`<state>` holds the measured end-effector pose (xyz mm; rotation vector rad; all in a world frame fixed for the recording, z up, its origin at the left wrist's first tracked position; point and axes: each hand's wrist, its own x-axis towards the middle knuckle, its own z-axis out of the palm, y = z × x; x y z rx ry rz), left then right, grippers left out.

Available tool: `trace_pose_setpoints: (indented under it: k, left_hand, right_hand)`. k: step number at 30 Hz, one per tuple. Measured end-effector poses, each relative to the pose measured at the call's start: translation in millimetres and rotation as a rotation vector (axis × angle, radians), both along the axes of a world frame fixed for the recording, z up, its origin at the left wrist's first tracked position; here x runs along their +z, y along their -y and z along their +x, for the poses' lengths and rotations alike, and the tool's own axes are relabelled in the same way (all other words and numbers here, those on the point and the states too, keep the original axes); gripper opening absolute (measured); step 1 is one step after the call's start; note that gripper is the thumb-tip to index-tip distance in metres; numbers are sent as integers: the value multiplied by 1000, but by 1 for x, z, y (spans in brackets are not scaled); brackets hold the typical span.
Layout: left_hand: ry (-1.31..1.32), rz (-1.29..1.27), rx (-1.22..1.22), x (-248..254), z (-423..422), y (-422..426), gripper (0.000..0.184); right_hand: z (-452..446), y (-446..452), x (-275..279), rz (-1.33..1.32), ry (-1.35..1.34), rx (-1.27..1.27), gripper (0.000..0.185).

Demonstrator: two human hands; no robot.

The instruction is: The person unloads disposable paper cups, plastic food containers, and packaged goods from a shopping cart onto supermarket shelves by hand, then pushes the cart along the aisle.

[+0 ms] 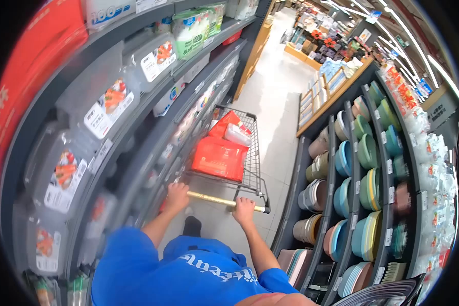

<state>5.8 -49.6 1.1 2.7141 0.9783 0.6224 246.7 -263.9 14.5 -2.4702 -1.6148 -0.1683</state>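
Observation:
Both my hands grip the yellow handle [209, 198] of a wire shopping cart [253, 171]. My left hand [177, 197] is closed round its left end, near the shelves. Toward the right end, short of the black cap, my right hand [244, 208] is wrapped round the same bar. In the cart lies a large red package [218, 157] with small gold print. Behind it are another red package [224, 124] and a pale, clear-wrapped item [238, 134] whose kind I cannot make out.
Shelves on the left hold clear plastic food containers [64, 176] and green-white packs [191, 31]. The right shelves carry stacked plastic basins [371, 188] and bins [313, 195]. A tiled aisle [273, 76] runs ahead to a display with red flowers [321, 36].

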Motion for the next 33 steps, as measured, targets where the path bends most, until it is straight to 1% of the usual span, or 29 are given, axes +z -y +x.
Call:
trace_pose_setpoints:
  k: [2,5,8,12,14,15,18,20,23,24,27,28,31,32,33]
  left_hand:
    - [-43,-19,48,4,-19,29,18]
    - [-96,-91,58,16,-34,59,16]
    - [-212,-113,73,11,-45,85,14]
    - [-334,-124,92,12,-57,119,11]
    - [-387,-152,60,11,-66,132,14]
    - [-415,-168,38,13,-69,137,15]
    - [-634,-324,-40,29,-74,143,18]
    - [-645,-392,-91,31,-79,143,22]
    - [-635,-457,-160,37,-93,145,26]
    - [-626,-476,-184,39,-98,146,28]
    - [-624,-510,-281,45,-117,139,36]
    - [-629,-523,-288,47,-124,136,38]
    - [-644,-571,-312,52,-141,118,46]
    - [-652,-593,-321,53,-148,113,47]
    - [-660,-616,-332,53,-153,109,48]
  right_hand:
    - [-14,19,0,72,21,1,22]
    - [-25,42,-6,-25,3,-54,22]
    - [-33,62,2,-143,-64,-58,12]
    - [-38,89,-1,-318,-111,-46,21]
    - [-43,99,1,-407,-159,-42,24]
    - [-44,102,-1,-477,-214,-32,26]
    - [-44,101,-5,-697,-403,-5,31]
    - [-46,96,0,-855,-558,28,32]
    - [-42,95,-31,-986,-683,232,43]
    - [-41,93,-45,-1104,-726,186,55]
    - [-53,85,-41,-1298,-889,139,68]
    - [-58,81,-41,-1339,-999,143,72]
    - [-82,79,-28,-1347,-1078,100,76]
    - [-93,83,-23,-1244,-1090,44,79]
    - [-102,89,-26,-1135,-1124,90,81]
